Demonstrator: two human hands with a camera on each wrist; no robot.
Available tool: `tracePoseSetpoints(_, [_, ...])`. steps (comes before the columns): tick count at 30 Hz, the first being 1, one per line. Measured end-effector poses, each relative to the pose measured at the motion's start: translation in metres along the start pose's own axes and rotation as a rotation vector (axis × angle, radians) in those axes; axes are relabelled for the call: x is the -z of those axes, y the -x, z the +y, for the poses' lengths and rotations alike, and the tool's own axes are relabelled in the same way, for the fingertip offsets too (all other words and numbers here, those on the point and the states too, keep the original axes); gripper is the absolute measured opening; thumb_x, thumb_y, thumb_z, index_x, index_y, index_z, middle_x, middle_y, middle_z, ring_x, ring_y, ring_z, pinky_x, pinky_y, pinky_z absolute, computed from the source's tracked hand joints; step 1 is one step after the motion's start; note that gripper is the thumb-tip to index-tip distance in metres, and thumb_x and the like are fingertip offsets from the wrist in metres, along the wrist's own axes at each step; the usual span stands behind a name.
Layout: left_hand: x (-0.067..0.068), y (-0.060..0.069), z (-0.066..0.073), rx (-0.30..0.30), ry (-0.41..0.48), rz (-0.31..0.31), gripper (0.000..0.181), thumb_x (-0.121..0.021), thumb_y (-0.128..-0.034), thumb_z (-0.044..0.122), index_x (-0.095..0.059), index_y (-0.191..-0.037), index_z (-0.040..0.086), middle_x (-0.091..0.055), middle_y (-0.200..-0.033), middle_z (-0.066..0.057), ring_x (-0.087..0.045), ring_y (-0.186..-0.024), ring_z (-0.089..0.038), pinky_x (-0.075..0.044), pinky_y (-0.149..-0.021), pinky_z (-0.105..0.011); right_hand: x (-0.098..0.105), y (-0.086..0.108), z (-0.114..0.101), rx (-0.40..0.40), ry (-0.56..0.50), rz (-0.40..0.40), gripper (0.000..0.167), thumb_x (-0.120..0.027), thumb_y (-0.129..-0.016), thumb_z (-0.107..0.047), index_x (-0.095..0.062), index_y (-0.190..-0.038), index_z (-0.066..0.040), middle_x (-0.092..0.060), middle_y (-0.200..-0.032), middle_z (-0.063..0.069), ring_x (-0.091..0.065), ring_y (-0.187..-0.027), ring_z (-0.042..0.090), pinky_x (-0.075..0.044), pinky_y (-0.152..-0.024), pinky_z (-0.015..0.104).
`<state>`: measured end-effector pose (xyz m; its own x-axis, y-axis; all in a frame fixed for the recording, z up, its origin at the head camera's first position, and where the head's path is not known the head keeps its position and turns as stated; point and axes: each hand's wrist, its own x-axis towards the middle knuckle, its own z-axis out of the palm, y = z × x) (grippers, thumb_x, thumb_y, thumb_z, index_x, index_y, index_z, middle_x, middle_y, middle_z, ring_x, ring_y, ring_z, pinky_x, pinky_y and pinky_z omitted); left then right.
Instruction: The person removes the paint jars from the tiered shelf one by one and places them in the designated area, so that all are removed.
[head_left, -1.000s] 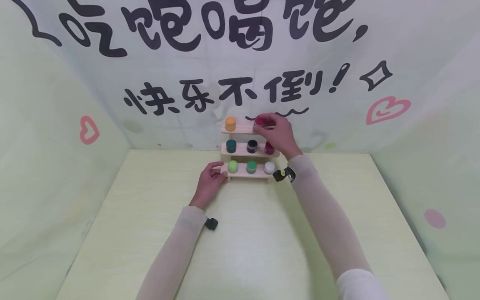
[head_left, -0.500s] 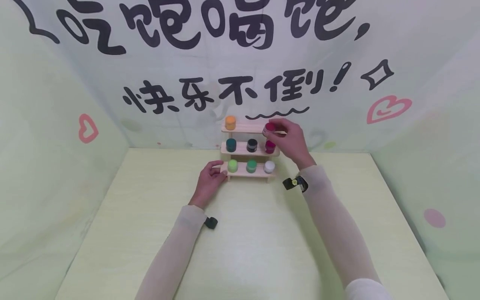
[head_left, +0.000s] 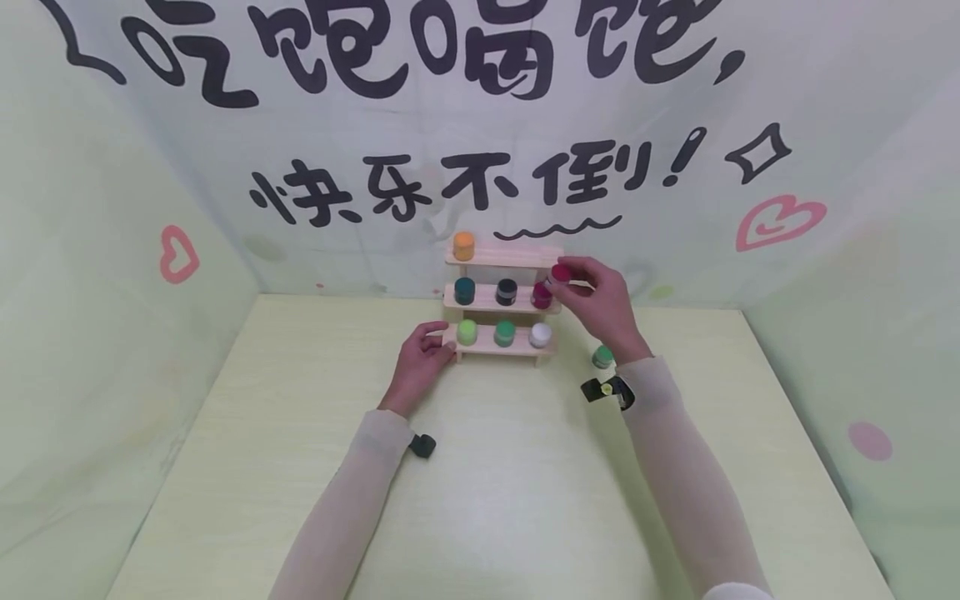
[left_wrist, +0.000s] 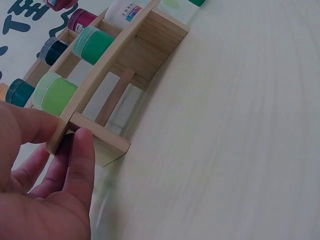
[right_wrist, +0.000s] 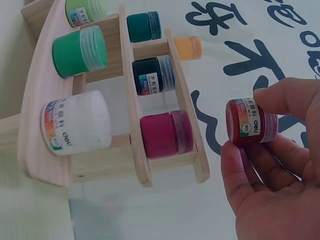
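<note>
In the right wrist view my right hand pinches a small red paint jar between thumb and fingers, off the rack and to its right. A three-tier wooden rack stands against the back wall. My left hand grips the left end of its lowest shelf, thumb in front. On that shelf sit a light green jar, a green jar and a white jar. The middle shelf bears a teal jar, a black jar and a magenta jar. An orange jar is on top.
Another green jar stands on the table to the right of the rack, beside my right wrist. The pale wooden table runs back to a fabric wall printed with large dark lettering. Fabric also hangs along both sides.
My right hand has lifted the red jar off the top shelf and carried it right and a little nearer. The green jar on the table has come into view. My left hand stays put.
</note>
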<state>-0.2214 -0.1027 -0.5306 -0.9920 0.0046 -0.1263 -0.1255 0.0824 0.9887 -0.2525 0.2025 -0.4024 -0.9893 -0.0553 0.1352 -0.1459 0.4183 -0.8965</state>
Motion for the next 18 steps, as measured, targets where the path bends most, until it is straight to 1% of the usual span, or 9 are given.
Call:
tracePoseSetpoints(4, [0.000,0.000,0.000,-0.006,-0.003,0.000,0.042,-0.072,-0.0991,0.011,-0.060,-0.140,0.015,-0.075,-0.114,-0.017,-0.075,-0.097,-0.022,-0.061,-0.082,-0.020,0.005,0.007,0.006,0.003,0.010,0.007,0.051,-0.080,-0.096,-0.032,-0.066,-0.141,-0.013,-0.069,-0.133,0.006,-0.065,-0.123,0.019,-0.059,-0.105,0.027])
tracePoseSetpoints(7, [0.000,-0.001,-0.001,-0.007,-0.001,-0.004,0.043,-0.072,-0.0991,0.012,-0.060,-0.140,0.015,-0.075,-0.114,-0.017,-0.075,-0.096,-0.021,-0.060,-0.082,-0.020,0.009,0.012,0.010,-0.006,0.015,0.007,0.051,-0.080,-0.096,-0.030,-0.065,-0.141,-0.011,-0.069,-0.133,0.009,-0.066,-0.123,0.022,-0.060,-0.101,0.023])
tracePoseSetpoints(11, [0.001,-0.001,0.000,-0.011,0.004,-0.008,0.043,-0.073,-0.0992,0.013,-0.059,-0.140,0.015,-0.075,-0.114,-0.017,-0.075,-0.097,-0.021,-0.060,-0.082,-0.020,0.013,0.020,0.017,-0.024,0.023,0.001,0.053,-0.079,-0.097,-0.032,-0.064,-0.143,-0.010,-0.069,-0.133,0.011,-0.067,-0.123,0.025,-0.059,-0.098,0.018])
tracePoseSetpoints(14, [0.001,0.000,0.001,-0.008,0.011,-0.012,0.043,-0.073,-0.0993,0.013,-0.059,-0.140,0.015,-0.074,-0.115,-0.017,-0.075,-0.098,-0.021,-0.060,-0.083,-0.020,0.017,0.026,0.024,-0.031,0.025,0.002,0.052,-0.079,-0.097,-0.033,-0.065,-0.141,-0.010,-0.069,-0.133,0.010,-0.067,-0.122,0.024,-0.058,-0.095,0.014])
tracePoseSetpoints(18, [0.002,0.000,0.001,-0.003,0.014,-0.016,0.044,-0.073,-0.0992,0.013,-0.059,-0.141,0.016,-0.074,-0.116,-0.017,-0.074,-0.098,-0.020,-0.061,-0.083,-0.020,0.022,0.033,0.036,-0.023,0.016,0.005,0.050,-0.078,-0.097,-0.032,-0.065,-0.141,-0.010,-0.068,-0.134,0.011,-0.067,-0.121,0.021,-0.057,-0.095,0.012])
